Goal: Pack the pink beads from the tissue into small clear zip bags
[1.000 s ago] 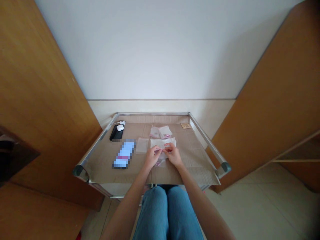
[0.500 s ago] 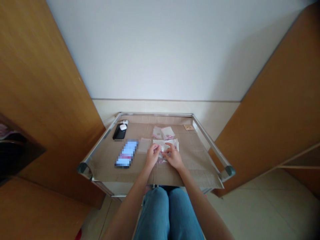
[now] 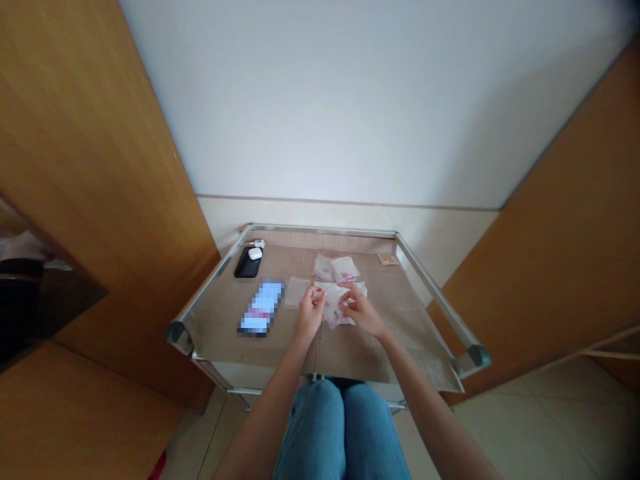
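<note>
Over the near middle of a cardboard-covered surface [image 3: 395, 333], both of the person's hands are working just above a white sheet [image 3: 331, 304]. The left hand [image 3: 311, 310] is bringing its thumb and fingertips close together at the sheet's left edge; I am seeing a hint of pink there, but I cannot tell what, if anything, they are pinching. The right hand [image 3: 359, 311] is curving over the sheet's right half, its index finger standing apart from the thumb; whether it is gripping anything, I cannot tell. Between and below the hands, a crumpled clear bag [image 3: 339, 321] with pinkish bits is lying against the sheet. A flat clear bag [image 3: 297, 292] is resting just left of the left hand, and beyond the sheet two small clear packets [image 3: 345, 268] are lying side by side. Farther left, a lit smartphone [image 3: 263, 307] is lying near a black phone [image 3: 248, 265], which is carrying a white earbud case [image 3: 255, 254].
</note>
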Tool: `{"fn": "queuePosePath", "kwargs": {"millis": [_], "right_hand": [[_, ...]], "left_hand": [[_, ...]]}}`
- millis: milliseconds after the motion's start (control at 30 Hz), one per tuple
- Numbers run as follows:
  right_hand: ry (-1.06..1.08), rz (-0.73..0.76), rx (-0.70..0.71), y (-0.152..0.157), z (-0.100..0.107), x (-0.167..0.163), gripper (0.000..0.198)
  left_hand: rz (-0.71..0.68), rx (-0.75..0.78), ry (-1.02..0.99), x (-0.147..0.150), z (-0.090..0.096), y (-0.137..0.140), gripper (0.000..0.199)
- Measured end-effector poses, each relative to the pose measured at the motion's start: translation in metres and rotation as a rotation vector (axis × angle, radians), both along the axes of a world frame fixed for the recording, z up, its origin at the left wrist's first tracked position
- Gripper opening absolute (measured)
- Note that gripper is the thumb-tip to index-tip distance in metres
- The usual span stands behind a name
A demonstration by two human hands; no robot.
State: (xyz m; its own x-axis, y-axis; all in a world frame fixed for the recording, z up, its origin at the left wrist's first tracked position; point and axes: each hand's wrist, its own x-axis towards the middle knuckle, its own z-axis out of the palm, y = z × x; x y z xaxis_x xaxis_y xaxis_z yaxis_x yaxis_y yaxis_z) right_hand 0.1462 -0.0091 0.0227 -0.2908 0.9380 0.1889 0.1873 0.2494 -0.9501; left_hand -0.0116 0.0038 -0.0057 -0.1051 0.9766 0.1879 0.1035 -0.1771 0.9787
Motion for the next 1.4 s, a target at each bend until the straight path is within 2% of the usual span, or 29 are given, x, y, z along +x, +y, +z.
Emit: {"fn": "queuePosePath", "kwargs": {"millis": [200,400,533,600,667,800,933,1033,1100,1167,1233,1300,1400], "right_hand": [[0.008,-0.207,0.051,0.044,0.029,0.023,0.044],[-0.077,-0.423,0.059,0.097,0.027,0.032,0.044],[-0.178,-0.434,0.075,0.117,0.020,0.008,0.040],[-0.298,-0.424,0.103,0.124,0.018,-0.009,0.038],[-0.406,-0.424,0.126,0.130,0.018,-0.026,0.039],[-0.490,-0.430,0.139,0.136,0.016,-0.046,0.038],[-0.629,-0.495,0.194,0.126,0.015,-0.052,0.039],[-0.809,-0.625,0.334,0.112,0.017,-0.053,0.039],[-0.816,-0.695,0.392,0.099,0.018,-0.052,0.038],[-0.730,-0.720,0.406,0.083,0.015,-0.044,0.036],[-0.593,-0.642,0.364,0.062,0.010,-0.030,0.031],[-0.416,-0.588,0.242,0.037,0.002,-0.011,0.030],[-0.145,-0.663,0.090,0.002,-0.011,0.019,0.038]], "left_hand": [[-0.027,-0.060,-0.045,0.003,0.005,-0.003,0.045],[-0.056,-0.057,-0.027,0.004,0.007,-0.003,0.039],[-0.069,-0.060,-0.027,0.005,0.003,0.000,0.038],[-0.072,-0.061,-0.030,0.006,-0.001,0.001,0.037],[-0.083,-0.056,-0.030,0.006,-0.005,0.003,0.037],[-0.108,-0.059,-0.046,0.007,-0.008,0.005,0.036],[-0.112,-0.054,-0.044,0.007,-0.006,0.004,0.034],[-0.103,-0.044,-0.023,0.007,-0.005,0.003,0.033],[-0.088,-0.040,0.001,0.006,-0.006,0.004,0.032],[-0.070,-0.027,0.026,0.006,-0.008,0.004,0.031],[-0.063,-0.008,0.046,0.005,-0.009,0.004,0.031],[-0.065,0.006,0.063,0.004,-0.009,0.003,0.032],[-0.053,0.031,0.095,0.002,-0.006,-0.001,0.030]]}}
